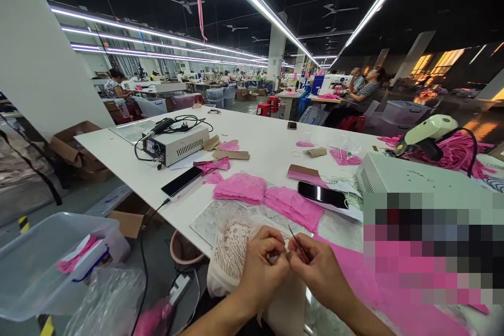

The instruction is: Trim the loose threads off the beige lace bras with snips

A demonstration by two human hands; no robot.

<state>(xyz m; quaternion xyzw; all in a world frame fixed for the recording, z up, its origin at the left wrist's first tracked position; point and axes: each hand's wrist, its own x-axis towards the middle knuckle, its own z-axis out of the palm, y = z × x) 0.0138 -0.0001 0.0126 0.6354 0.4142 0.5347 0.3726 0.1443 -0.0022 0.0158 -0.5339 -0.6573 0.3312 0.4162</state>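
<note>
A cream lace garment (232,244) lies over the table's front edge and hangs toward my lap. My left hand (265,260) is closed in a pinch on the garment's fabric. Beside it, almost touching, my right hand (317,262) is closed around a thin dark pointed tool (299,244), its tip sticking up to the left. Fingers cover the rest of the tool, so its exact kind is unclear. Just beyond my hands lie two stacks of pink lace pieces, a left stack (240,189) and a right stack (293,207).
A phone (323,195) lies behind the right stack, another phone (181,182) on the left. A vented box with a coiled cable (185,144) stands at the table's left; a pale machine (417,178) stands right. Pink fabric (350,268) spreads at right. A plastic bin (59,262) sits on the floor.
</note>
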